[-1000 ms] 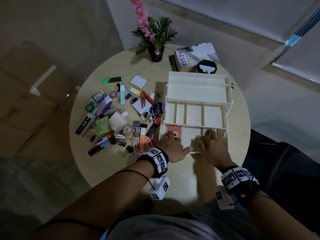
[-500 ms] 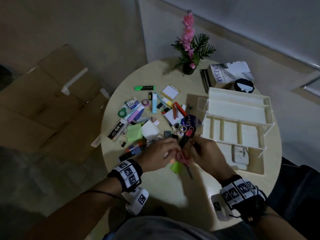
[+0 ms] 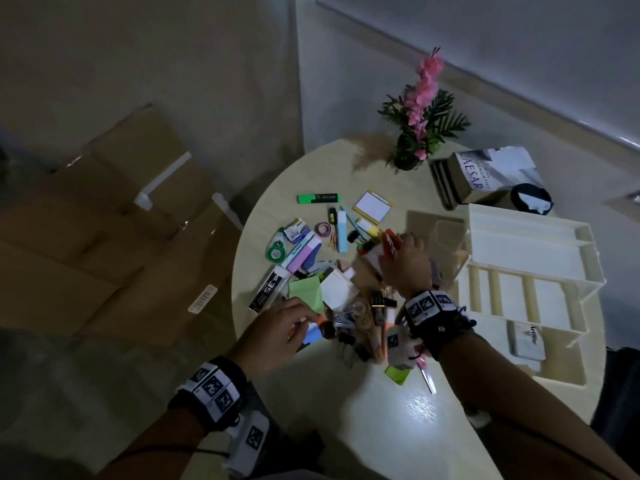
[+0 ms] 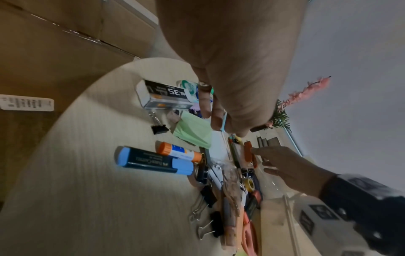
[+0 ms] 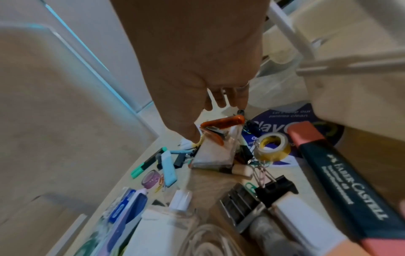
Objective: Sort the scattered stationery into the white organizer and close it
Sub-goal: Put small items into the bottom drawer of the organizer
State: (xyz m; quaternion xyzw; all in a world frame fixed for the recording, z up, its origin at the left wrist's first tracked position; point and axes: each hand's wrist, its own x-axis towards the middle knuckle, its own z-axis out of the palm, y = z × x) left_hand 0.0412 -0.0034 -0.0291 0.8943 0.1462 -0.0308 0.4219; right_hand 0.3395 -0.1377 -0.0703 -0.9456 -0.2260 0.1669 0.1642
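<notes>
Stationery lies scattered over the left half of a round table (image 3: pixel 398 427). The white organizer (image 3: pixel 530 258) stands open on the right, a flat tin (image 3: pixel 528 341) in its front tray. My left hand (image 3: pixel 298 323) hovers with relaxed fingers, holding nothing, over a blue highlighter (image 4: pixel 153 162) and a glue stick (image 4: pixel 177 152). My right hand (image 3: pixel 398 245) reaches into the pile; its thumb and fingers (image 5: pixel 221 100) bracket an orange stapler (image 5: pixel 221 123) that lies on a notepad. Pink-handled scissors (image 3: pixel 427 375) lie under my right wrist.
A potted pink flower (image 3: pixel 415 133), a book (image 3: pixel 485 174) and a round black object (image 3: pixel 531 199) stand at the table's far side. Cardboard boxes (image 3: pixel 104 220) lie on the floor to the left. Binder clips (image 4: pixel 160 128) and tape rolls (image 5: pixel 271 147) sit among the pens.
Both hands left the organizer's front tray, met over the pile, then parted: the left went left to the blue highlighter, the right went forward to the orange stapler.
</notes>
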